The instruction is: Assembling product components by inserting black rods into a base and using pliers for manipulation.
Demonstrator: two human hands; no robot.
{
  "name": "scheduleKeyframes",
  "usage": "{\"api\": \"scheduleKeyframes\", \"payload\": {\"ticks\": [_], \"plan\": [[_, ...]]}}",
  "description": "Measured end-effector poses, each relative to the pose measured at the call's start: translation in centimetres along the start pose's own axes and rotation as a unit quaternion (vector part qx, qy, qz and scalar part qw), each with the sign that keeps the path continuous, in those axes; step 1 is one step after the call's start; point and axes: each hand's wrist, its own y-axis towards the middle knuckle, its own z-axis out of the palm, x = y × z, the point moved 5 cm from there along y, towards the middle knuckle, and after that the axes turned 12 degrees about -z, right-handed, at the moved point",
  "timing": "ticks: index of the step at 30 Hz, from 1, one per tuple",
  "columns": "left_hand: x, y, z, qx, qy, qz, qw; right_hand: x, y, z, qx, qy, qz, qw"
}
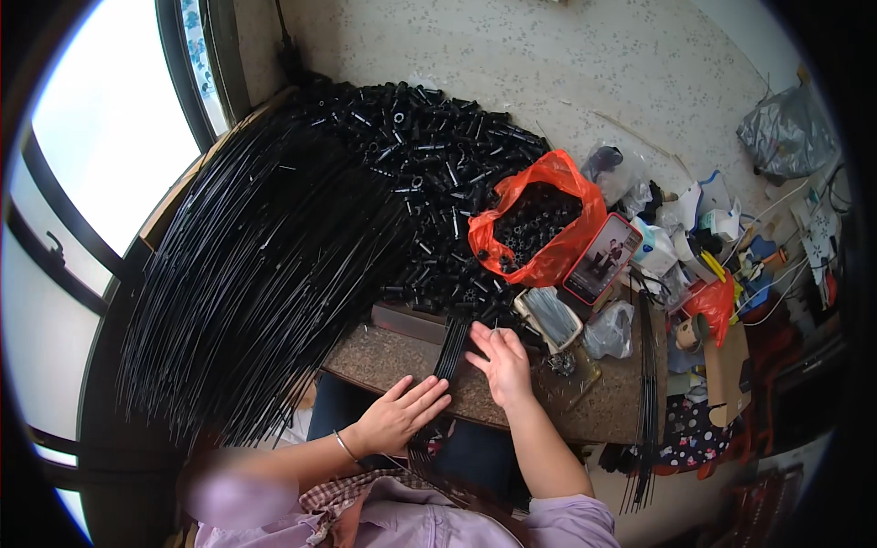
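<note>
A flat row of thin black rods (449, 349) lies across the front edge of the brown speckled table, its near end running down toward my lap. My left hand (404, 416) lies flat over the near part of the row, fingers stretched out and together. Just right of the rods is my right hand (501, 363), palm partly turned up and fingers apart; I see nothing held in it. A low dark box (406, 321) sits left of the row's far end. Beyond it spreads a heap of short black tubular parts (438, 173).
A large sheaf of long black rods (247, 265) covers the left side. To the right are an orange plastic bag (587, 196) of small dark parts, a phone (603, 258) playing video, a rectangular case (550, 318), a clear bag (609, 331) and more rods (648, 384) over the edge.
</note>
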Motion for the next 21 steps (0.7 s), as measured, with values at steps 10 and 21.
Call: {"api": "scheduleKeyframes", "payload": {"ticks": [10, 21], "plan": [[-0.1, 0.3, -1.0, -0.028, -0.119, -0.007, 0.992, -4.4, -1.3, -0.4, 0.012, -0.006, 0.132, 0.991], [-0.4, 0.4, -1.5, -0.005, -0.072, 0.008, 0.997, 7.0, 1.5, 1.2, 0.136, -0.462, -0.392, 0.784]]}}
